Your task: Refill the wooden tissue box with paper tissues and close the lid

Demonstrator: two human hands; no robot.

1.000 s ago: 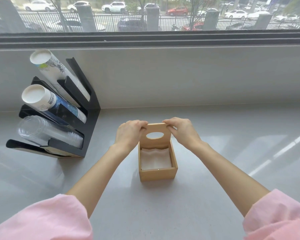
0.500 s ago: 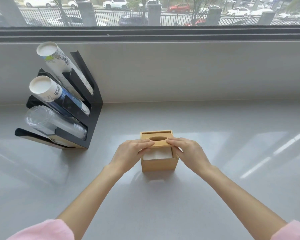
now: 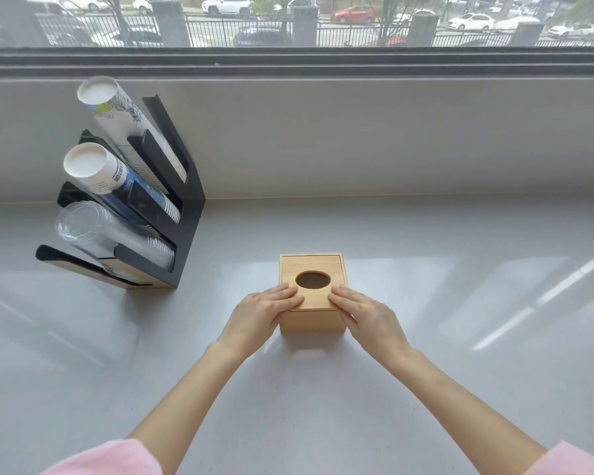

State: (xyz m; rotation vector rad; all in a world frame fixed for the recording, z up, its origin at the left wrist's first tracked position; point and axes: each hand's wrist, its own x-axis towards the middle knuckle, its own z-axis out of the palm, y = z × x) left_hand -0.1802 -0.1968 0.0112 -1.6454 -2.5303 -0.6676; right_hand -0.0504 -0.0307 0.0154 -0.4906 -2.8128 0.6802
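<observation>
A small wooden tissue box (image 3: 312,321) stands on the pale grey counter (image 3: 426,337). Its wooden lid (image 3: 311,265), with an oval hole in the middle, lies flat over the top of the box. The hole looks dark and no tissue shows through it. My left hand (image 3: 259,317) rests with its fingers on the lid's near left corner and its thumb at the box's left side. My right hand (image 3: 367,315) mirrors it on the near right corner. Both hands press flat on the lid.
A black cup rack (image 3: 172,207) stands at the back left with two sleeves of paper cups (image 3: 117,173) and a stack of clear plastic cups (image 3: 107,234). A low grey wall (image 3: 357,138) under the window bounds the counter behind the box.
The lid went from upright at the back of the box to lying flat on top, covering the white tissues. Both hands followed it down and towards me.
</observation>
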